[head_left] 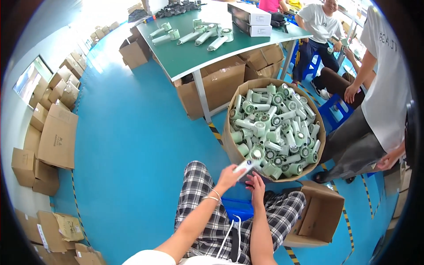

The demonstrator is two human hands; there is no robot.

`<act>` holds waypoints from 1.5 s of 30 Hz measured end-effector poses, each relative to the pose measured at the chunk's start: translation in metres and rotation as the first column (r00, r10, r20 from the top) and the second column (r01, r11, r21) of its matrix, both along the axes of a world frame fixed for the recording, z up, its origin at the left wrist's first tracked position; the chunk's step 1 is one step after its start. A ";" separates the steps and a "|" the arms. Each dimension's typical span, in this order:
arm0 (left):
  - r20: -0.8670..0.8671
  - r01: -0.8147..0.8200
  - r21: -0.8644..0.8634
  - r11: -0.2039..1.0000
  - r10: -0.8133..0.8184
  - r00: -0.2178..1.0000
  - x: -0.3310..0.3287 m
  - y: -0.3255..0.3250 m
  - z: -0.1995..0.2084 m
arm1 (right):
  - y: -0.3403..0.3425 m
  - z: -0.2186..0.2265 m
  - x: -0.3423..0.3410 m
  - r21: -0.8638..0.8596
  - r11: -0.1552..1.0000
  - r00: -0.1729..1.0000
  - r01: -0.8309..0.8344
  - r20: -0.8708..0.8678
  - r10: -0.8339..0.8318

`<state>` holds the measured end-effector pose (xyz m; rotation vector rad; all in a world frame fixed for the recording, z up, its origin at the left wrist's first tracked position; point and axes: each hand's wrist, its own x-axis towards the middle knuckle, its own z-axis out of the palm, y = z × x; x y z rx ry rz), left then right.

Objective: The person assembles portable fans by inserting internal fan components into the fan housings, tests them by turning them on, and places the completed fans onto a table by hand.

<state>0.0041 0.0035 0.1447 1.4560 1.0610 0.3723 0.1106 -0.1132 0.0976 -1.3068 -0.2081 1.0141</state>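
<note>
My left hand (228, 176) grips the white handle of a pale green handheld fan (256, 154), its round head tilted up over the near rim of a big cardboard box (226, 145). Close beside the handle is my right hand (256, 183), fingers apart and slightly curled, with nothing seen in it. Heaped inside the box are many more handheld fans (269, 126) of the same green and white kind, lying in all directions.
Ahead stands a green-topped table (176, 57) with several fans and two stacked white boxes (251, 18). An open carton (327, 207) sits by my right knee. A standing person (388, 88) and a seated person (321, 26) are at the right. Cartons (57, 134) line the left wall.
</note>
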 end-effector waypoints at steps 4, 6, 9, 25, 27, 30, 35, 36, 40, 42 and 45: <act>0.401 -0.134 -0.016 0.991 0.129 0.907 -0.013 0.090 0.075 | -0.003 0.010 0.002 0.052 0.998 0.998 -0.028 -0.058 0.031; 0.523 -0.159 -0.075 0.984 0.175 0.834 -0.018 0.142 0.132 | -0.001 0.001 0.003 -0.009 0.999 0.994 -0.032 -0.102 0.031; 0.634 -0.208 -0.137 0.968 0.247 0.733 -0.017 0.214 0.188 | 0.002 -0.009 0.004 -0.043 0.998 0.994 -0.050 -0.103 0.045; 0.592 -0.161 -0.454 0.876 0.432 0.681 -0.018 0.349 0.192 | 0.007 -0.017 -0.002 -0.148 0.977 0.987 -0.155 -0.070 0.145; 0.595 -0.162 -0.455 0.875 0.435 0.676 -0.017 0.349 0.191 | 0.008 -0.019 -0.002 -0.154 0.975 0.986 -0.162 -0.065 0.153; 0.599 -0.162 -0.458 0.874 0.438 0.670 -0.016 0.346 0.190 | 0.009 -0.022 -0.003 -0.147 0.973 0.984 -0.175 -0.065 0.167; 0.592 -0.172 -0.466 0.868 0.450 0.668 -0.017 0.347 0.190 | 0.009 -0.024 -0.005 -0.159 0.969 0.982 -0.187 -0.058 0.180; 0.597 -0.171 -0.454 0.874 0.441 0.671 -0.017 0.347 0.191 | 0.009 -0.024 -0.005 -0.158 0.969 0.981 -0.190 -0.062 0.183; 0.604 -0.153 -0.443 0.883 0.420 0.677 -0.017 0.349 0.187 | 0.009 -0.024 -0.005 -0.146 0.969 0.979 -0.201 -0.049 0.196; 0.604 -0.151 -0.445 0.883 0.421 0.676 -0.017 0.350 0.186 | 0.010 -0.022 -0.004 -0.152 0.968 0.980 -0.199 -0.050 0.194; 0.604 -0.153 -0.445 0.882 0.422 0.676 -0.010 0.350 0.184 | 0.008 -0.023 -0.002 -0.147 0.971 0.981 -0.191 -0.049 0.186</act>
